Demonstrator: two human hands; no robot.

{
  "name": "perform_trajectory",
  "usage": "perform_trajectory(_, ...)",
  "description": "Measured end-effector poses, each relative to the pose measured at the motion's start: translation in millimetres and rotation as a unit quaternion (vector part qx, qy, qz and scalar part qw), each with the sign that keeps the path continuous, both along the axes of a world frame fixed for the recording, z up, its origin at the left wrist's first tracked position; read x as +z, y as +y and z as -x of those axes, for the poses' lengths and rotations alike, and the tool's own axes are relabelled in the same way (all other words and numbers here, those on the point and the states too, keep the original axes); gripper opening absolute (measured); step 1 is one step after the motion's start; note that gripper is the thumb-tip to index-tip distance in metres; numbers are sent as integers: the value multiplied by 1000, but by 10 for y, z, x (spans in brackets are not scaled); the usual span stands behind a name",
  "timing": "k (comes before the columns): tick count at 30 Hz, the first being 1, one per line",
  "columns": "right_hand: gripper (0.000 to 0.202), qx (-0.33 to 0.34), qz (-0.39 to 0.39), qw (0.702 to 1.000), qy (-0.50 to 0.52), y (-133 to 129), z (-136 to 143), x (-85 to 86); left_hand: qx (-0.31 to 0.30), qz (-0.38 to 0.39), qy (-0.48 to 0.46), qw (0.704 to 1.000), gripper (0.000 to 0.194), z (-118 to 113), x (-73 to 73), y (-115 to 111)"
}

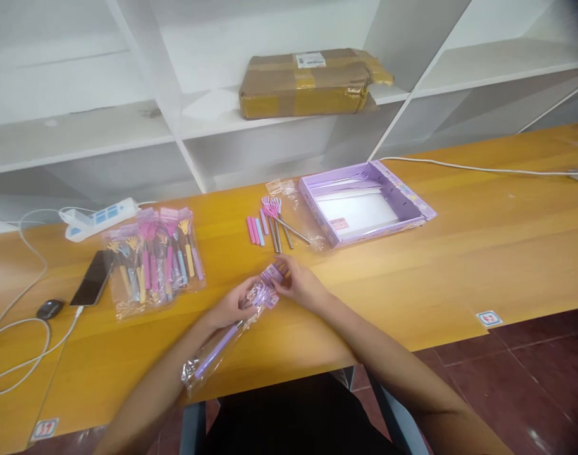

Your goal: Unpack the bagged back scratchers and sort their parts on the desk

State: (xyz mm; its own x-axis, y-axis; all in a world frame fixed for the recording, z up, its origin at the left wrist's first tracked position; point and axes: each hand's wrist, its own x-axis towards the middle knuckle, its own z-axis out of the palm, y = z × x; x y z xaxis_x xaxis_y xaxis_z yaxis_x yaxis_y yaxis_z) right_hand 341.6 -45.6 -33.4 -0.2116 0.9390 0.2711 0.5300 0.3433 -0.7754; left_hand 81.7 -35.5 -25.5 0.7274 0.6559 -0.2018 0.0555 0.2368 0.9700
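Note:
My left hand (233,306) is closed round a clear plastic bag holding a purple-handled back scratcher (216,351). The scratcher slants down to the left. At the bag's upper end, my right hand (296,282) pinches the purple card header (272,274). Beyond my hands lie loose metal scratcher rods with pink and purple claws (278,230), beside short pink, blue and purple handles (255,231). Several bagged scratchers (155,259) lie in a pile at the left. A purple open box (365,235) at the back right holds purple scratcher pieces and a small card.
A black phone (92,278), a white power strip (102,218), white cables and a small black device (49,308) are at the left. A taped carton (308,85) rests on the white shelf (208,123) behind the wooden table (441,265).

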Motion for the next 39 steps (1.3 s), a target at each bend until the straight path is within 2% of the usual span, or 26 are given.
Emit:
perform_trajectory(4, 54, -16, 11, 1000, -10, 6, 11, 0, -30, 6, -9, 999, 93, 6, -7, 4)
perform_trajectory(10, 60, 16, 10, 1000, -22, -29, 11, 111, -37, 11, 0, 999, 99, 13, -4, 4)
perform_trajectory(16, 68, -39, -2, 999, -17, -85, 129, 1, -53, 5, 14, 998, 100, 22, -11, -8)
perform_trajectory(20, 59, -47, -9, 999, 6, -40, 102, -59, -57, 6, 17, 998, 97, 23, -42, -31)
perform_trajectory(23, 53, -43, -28, 998, 21, 7, 46, -22, -66, 12, 8, 998, 96, 20, -52, -33)
perform_trajectory(29, 43, -35, -135, 990, 3, 2, -26, 44, -27, 24, -18, 999, 97, 29, 8, 0)
perform_trajectory(33, 33, -2, -185, 982, -29, -4, -61, 31, -37, 41, -21, 998, 94, 40, 19, 11)
perform_trajectory(39, 18, -15, -181, 983, -34, 10, -141, 201, -34, 37, -31, 998, 94, 52, -13, 28)
